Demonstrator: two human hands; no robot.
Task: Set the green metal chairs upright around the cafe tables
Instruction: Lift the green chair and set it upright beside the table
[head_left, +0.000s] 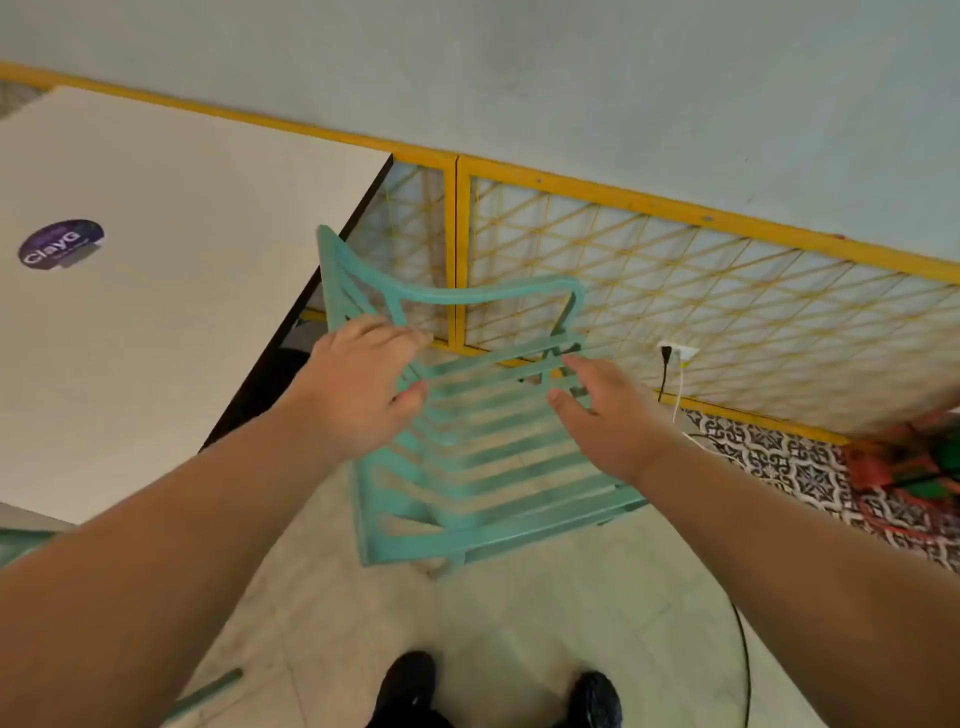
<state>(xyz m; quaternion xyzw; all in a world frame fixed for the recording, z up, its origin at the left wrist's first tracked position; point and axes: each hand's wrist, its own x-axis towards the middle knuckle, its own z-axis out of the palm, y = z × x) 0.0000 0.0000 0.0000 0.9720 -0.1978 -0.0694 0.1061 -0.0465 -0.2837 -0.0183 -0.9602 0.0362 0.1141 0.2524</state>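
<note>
- The cafe table (156, 312) fills the upper left of the frame, its pale top bare apart from a sticker.
- A yellow lattice railing (675, 291) runs across the upper right, along the wall.
- The green chair (483, 467) sits at centre frame, just beside the table's corner. It looks upright, with the slatted seat facing up and the curved back toward the railing, so I judge this 1 chair done, or needing only a nudge toward the table.
- My left hand (363, 384) is at the chair's back, fingers loose and clasping nothing. I cannot tell if it touches.
- My right hand (608, 415) hangs over the seat slats, fingers straight, empty.
- A green bar (208, 688) at lower left may belong to another chair awaiting its turn.
- The purple sticker (61, 243) lies at the far left.
</note>
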